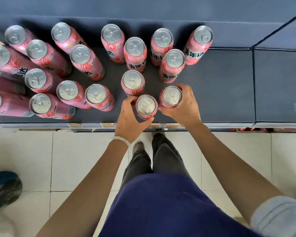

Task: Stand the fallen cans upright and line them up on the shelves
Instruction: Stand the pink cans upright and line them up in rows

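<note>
So two upright pink cans are held near the front edge of the dark shelf (220,93): the front can (146,106) is wrapped by the left hand (130,120), the right can (172,96) by the right hand (186,105). Both grips are curled around them, cans almost touching. More cans (134,48) are stood behind.

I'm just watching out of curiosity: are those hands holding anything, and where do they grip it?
Yes, one pink can each. The left hand grips the front can around its side, near the top. The right hand grips the neighbouring can the same way.
</note>
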